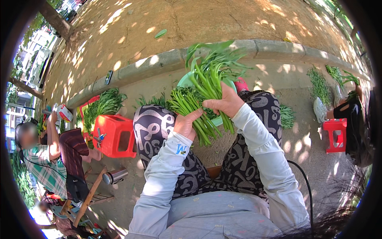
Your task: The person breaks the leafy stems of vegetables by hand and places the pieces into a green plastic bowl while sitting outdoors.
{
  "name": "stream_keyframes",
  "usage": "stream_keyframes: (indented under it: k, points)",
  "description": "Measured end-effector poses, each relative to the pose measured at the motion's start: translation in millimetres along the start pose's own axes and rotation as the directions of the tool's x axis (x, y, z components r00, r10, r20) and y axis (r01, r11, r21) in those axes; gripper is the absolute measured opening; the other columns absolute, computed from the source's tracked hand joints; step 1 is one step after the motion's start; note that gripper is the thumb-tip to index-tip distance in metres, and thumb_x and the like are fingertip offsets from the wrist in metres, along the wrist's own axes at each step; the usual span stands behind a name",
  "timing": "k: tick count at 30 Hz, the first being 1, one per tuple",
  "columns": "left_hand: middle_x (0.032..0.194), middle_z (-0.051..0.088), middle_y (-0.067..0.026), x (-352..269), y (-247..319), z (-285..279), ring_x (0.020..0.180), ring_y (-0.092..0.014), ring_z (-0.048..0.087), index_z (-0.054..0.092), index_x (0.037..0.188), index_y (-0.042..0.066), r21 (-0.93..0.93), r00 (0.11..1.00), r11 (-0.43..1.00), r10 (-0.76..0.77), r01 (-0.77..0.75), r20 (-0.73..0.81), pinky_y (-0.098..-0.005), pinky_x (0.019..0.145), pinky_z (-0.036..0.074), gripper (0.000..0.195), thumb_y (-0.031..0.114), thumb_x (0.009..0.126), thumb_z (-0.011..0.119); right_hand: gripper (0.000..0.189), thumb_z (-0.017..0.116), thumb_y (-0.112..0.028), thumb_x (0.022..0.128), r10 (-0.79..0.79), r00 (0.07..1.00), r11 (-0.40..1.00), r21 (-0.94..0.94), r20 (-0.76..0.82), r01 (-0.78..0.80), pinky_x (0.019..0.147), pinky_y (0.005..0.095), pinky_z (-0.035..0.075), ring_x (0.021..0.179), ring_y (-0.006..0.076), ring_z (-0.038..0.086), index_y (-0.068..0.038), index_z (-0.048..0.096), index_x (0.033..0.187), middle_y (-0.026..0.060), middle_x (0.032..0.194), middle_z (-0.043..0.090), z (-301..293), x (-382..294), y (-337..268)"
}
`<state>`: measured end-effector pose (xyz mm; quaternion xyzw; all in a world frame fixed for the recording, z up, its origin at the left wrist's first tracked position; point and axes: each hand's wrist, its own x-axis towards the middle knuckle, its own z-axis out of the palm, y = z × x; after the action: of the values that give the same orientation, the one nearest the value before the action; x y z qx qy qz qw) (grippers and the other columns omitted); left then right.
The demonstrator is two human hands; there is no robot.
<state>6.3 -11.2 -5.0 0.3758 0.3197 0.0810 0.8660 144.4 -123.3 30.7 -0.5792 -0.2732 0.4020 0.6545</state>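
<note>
My left hand [185, 125] grips a bunch of leafy greens [182, 103], probably water spinach, by the stems. A second bunch [206, 79] is in my right hand [224, 103], its leaves fanned out upward and partly blurred. Cut stem ends [206, 133] from the bunches point down toward my lap. Both hands meet between my knees, nearly touching. Behind them stands a light green plastic basin [185, 80] with greens inside; the bunches hide much of it.
A red plastic stool [103, 127] bearing keys [100, 138] stands left, near heaped greens [109, 103] and a steel flask [115, 175]. Greens [287, 116] lie right of my knee. Seated people [44, 158] flank me. A concrete kerb [161, 64] runs ahead, with a phone [108, 77] on it.
</note>
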Motion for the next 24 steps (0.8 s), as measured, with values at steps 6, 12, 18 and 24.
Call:
stream_keyframes:
  k: [6, 12, 18, 24]
  points:
    - [0.094, 0.062, -0.0054, 4, -6, -5, 0.081, -0.018, 0.061, 0.055, 0.11, 0.004, -0.003, 0.999, 1.0, 0.02, -0.02, 0.037, -0.034, 0.065, 0.051, 0.031, 0.014, 0.083, 0.065, 0.088, 0.084, -0.046, 0.056, -0.033, 0.995, 0.799, -0.596, 0.096, 0.083, 0.089, 0.0352, 0.042, 0.101, 0.0281, 0.055, 0.01, 0.042, 0.109, 0.0221, 0.1, 0.06, 3, 6, 21]
    - [0.101, 0.062, -0.0049, -4, 2, 6, 0.087, -0.017, 0.059, 0.055, 0.111, 0.003, -0.087, 0.997, 0.996, -0.018, 0.024, 0.077, -0.0313, 0.075, 0.048, 0.035, 0.005, 0.079, 0.068, 0.069, 0.083, -0.029, 0.062, -0.031, 0.986, 0.769, -0.626, 0.163, 0.128, 0.076, 0.0326, 0.047, 0.085, 0.0232, 0.06, 0.007, 0.044, 0.106, 0.0179, 0.094, 0.061, -2, 7, 10]
    - [0.093, 0.062, -0.0049, 1, 0, -5, 0.076, -0.018, 0.057, 0.056, 0.109, 0.007, 0.039, 1.0, 0.999, 0.02, -0.021, 0.024, -0.036, 0.066, 0.049, 0.034, 0.016, 0.079, 0.07, 0.036, 0.069, -0.006, 0.069, 0.092, 0.992, 0.926, -0.358, -0.089, -0.118, 0.052, 0.0266, 0.046, 0.058, 0.0123, 0.057, 0.003, 0.049, 0.096, 0.0098, 0.075, 0.059, 0, 2, -13]
    - [0.083, 0.06, -0.0052, 2, -3, -6, 0.076, -0.018, 0.056, 0.057, 0.106, 0.008, -0.016, 0.999, 1.0, -0.012, 0.011, -0.04, -0.0354, 0.063, 0.048, 0.028, 0.013, 0.081, 0.068, 0.034, 0.067, -0.005, 0.076, -0.169, 0.978, 0.983, 0.049, -0.118, 0.176, 0.051, 0.0221, 0.044, 0.06, 0.0071, 0.053, -0.001, 0.048, 0.104, 0.0021, 0.081, 0.058, 0, 4, -17]
